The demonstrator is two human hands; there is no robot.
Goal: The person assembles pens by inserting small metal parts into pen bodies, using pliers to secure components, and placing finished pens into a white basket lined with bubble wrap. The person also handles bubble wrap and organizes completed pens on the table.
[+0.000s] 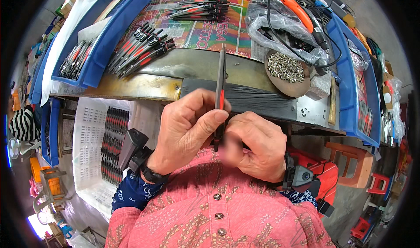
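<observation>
A slim black pen with a red section (221, 84) stands nearly upright in front of my chest, its thin tip pointing away from me. My left hand (186, 127) pinches it between thumb and fingers at the red part. Just beside its lower end, my right hand (258, 145) is closed, with the fingers curled in. The right thumb is blurred, and whatever those fingers may hold is hidden. Beyond my hands, more black-and-red pens (142, 51) lie fanned on the bench, and another pile of pens (201, 9) rests farther back.
A round dish (291, 88) of small metal parts sits at the right of the bench (205, 64). Behind it are an orange-handled corded tool (297, 12) and plastic bags. Blue bins (94, 75) flank both sides. A white crate (87, 160) with rows of pens stands lower left.
</observation>
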